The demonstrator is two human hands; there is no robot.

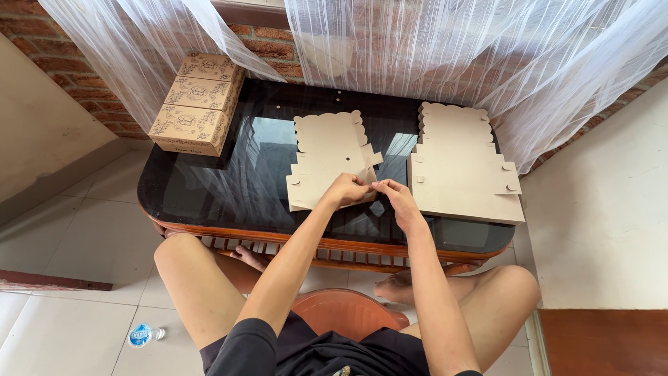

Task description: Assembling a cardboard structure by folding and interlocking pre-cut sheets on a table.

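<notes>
Black glass table point(209, 188) under you, stack of flat cardboard blanks point(463, 167) at right, folded printed boxes point(198, 104) far left, your left hand point(348, 189) and right hand point(398, 197) pinching the near edge of the flat box blank point(327, 150) at table centre, fingers narrow.

The person wears black shorts & a black top w/ short sleeves, and a tiny bit of green & white print shows at the very bottom of the top. Both arms are bare from above the elbow down, no watch, no rings, no bands on the left hand point(346, 189) or right hand point(400, 198). Legs & feet are bare too, no shoes or socks.
</notes>
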